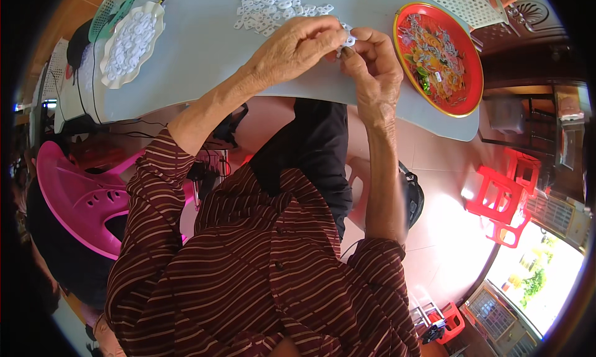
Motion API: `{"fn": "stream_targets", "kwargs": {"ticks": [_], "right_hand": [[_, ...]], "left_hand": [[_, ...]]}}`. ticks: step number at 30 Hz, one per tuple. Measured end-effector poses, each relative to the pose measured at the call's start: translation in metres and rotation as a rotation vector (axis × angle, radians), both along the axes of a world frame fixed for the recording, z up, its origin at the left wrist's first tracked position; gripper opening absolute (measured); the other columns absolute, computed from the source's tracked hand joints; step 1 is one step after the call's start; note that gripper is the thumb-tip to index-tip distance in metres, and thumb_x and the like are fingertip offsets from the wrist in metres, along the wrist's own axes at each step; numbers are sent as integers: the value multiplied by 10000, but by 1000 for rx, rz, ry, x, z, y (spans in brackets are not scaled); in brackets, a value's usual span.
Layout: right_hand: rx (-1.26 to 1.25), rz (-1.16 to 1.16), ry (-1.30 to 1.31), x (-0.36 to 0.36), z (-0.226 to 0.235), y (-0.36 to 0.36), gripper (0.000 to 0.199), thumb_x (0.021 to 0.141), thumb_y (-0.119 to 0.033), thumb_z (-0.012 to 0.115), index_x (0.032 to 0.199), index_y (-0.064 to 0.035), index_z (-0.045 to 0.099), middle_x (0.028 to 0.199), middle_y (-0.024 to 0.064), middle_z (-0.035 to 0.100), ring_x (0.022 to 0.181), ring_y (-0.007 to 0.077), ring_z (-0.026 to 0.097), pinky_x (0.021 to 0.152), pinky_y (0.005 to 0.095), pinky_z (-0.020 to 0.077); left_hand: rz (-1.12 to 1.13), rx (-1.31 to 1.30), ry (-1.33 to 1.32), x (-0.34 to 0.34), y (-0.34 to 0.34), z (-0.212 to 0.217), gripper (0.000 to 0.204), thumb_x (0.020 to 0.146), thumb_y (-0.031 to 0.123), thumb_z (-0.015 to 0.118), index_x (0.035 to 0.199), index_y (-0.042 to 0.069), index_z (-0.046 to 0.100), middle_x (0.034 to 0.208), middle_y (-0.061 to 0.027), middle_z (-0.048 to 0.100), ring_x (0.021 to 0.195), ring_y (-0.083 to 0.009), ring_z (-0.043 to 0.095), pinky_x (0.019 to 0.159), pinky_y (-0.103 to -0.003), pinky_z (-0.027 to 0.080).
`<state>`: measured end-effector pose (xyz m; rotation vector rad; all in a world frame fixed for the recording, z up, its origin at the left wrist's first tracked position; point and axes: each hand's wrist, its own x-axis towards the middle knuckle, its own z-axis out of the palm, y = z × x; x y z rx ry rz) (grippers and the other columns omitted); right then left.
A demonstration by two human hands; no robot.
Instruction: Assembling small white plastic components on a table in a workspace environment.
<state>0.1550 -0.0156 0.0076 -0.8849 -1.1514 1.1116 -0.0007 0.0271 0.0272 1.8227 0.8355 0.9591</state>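
A: so what's closest to the camera?

B: a dark maroon shirt (pixel 248 264) with wavy light stripes, sleeves pushed up, then black trousers (pixel 320 140) past it.

A: ok, and the hands?

B: both up over the near part of a grey-blue table (pixel 205 53). right hand (pixel 375 71) has thumb and forefinger almost together, pinching a small white piece (pixel 349 41). left hand (pixel 298 49) meets it from the other side, fingers bent in, tips bunched right at the piece. honestly can't tell if they've got hold of it too.

A: what's around them?

B: red tray (pixel 474 77) just right of the right hand, slim pale bits (pixel 434 40) scattered in it. well over to the left, a cream wavy-edged dish (pixel 158 15) heaped with white pieces (pixel 130 43). loose pile of white pieces (pixel 279 6) lies beyond the hands.

A: farther off?

B: red stools (pixel 496 195) on the floor, bright doorway (pixel 540 273) behind.
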Motion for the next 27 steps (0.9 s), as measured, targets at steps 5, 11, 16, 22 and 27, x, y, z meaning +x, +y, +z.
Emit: {"fn": "stream_targets", "kwargs": {"ticks": [5, 11, 16, 22, 27], "right_hand": [[9, 23, -18, 0, -1, 1, 233, 828, 32, 592, 1050, -22, 545, 796, -5, 589, 711, 43, 537, 646, 182, 440], [-27, 42, -74, 1, -1, 0, 270, 814, 24, 613, 1067, -26, 535, 772, -12, 570, 688, 38, 521, 624, 174, 426], [-50, 42, -73, 0, -1, 1, 286, 810, 21, 610, 1079, -28, 526, 756, -17, 552, 668, 34, 505, 609, 172, 414], [-41, 27, -80, 2, 0, 0, 280, 812, 18, 601, 1079, -22, 524, 755, -12, 550, 667, 40, 508, 608, 175, 413], [-59, 30, -124, -2, 4, -2, 283, 820, 6, 609, 1091, -18, 528, 769, -2, 561, 686, 54, 527, 630, 185, 429]], "left_hand": [[47, 105, 50, 0, -2, -4, 242, 929, 222, 476, 852, 6, 551, 611, -58, 525, 561, -133, 490, 545, -298, 417], [31, 123, 108, -2, 0, -5, 219, 928, 204, 471, 858, 5, 532, 609, -71, 511, 552, -160, 482, 543, -313, 417], [17, 113, 119, -4, 0, -4, 214, 931, 200, 467, 867, 6, 528, 611, -71, 506, 559, -169, 474, 549, -322, 420], [-12, 87, 143, -6, -2, -4, 208, 934, 196, 458, 868, 11, 525, 622, -60, 501, 569, -159, 468, 549, -315, 414], [48, 110, 98, -8, -5, -15, 282, 955, 272, 432, 961, 10, 537, 643, -72, 489, 572, -166, 437, 554, -314, 392]]}}
